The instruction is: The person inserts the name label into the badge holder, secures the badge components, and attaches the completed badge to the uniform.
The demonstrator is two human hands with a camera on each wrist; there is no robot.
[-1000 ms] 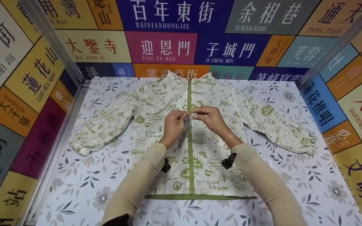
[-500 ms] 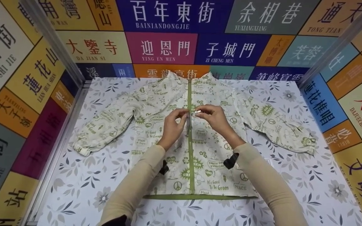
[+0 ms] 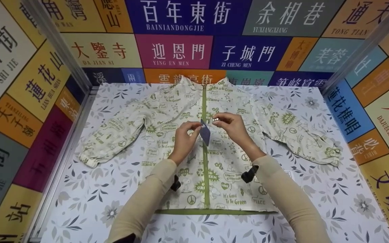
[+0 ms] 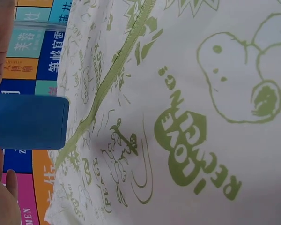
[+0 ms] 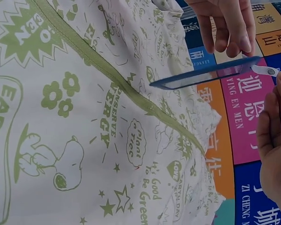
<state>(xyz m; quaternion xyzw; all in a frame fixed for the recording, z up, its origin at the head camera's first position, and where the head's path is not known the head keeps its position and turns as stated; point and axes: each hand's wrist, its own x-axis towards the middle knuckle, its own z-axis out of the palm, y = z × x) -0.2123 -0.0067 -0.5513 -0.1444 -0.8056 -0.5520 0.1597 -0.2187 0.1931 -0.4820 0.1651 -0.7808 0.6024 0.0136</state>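
Observation:
A blue badge holder (image 3: 205, 132) hangs over the green front strip of a white, green-printed jacket (image 3: 230, 175). My left hand (image 3: 185, 136) pinches it near its top edge. The right wrist view shows the holder (image 5: 203, 76) almost edge-on, with a clear window and a pale strap (image 5: 267, 71) with a round snap at its end. My right hand (image 3: 232, 126) pinches shiny metal at its fingertips, probably the strap's clip. The left wrist view has the holder's plain blue back (image 4: 30, 122) in front of the jacket.
The jacket's two sleeves (image 3: 113, 135) lie spread on a white flower-patterned cloth (image 3: 89, 199). Panels with large printed characters (image 3: 176, 50) enclose the table at the back and both sides. Metal posts (image 3: 62, 44) stand at the back corners.
My hands have moved slightly apart, the right one shifting up and to the right with the shiny metal. The badge holder, dark and narrow before, has turned so its blue face shows.

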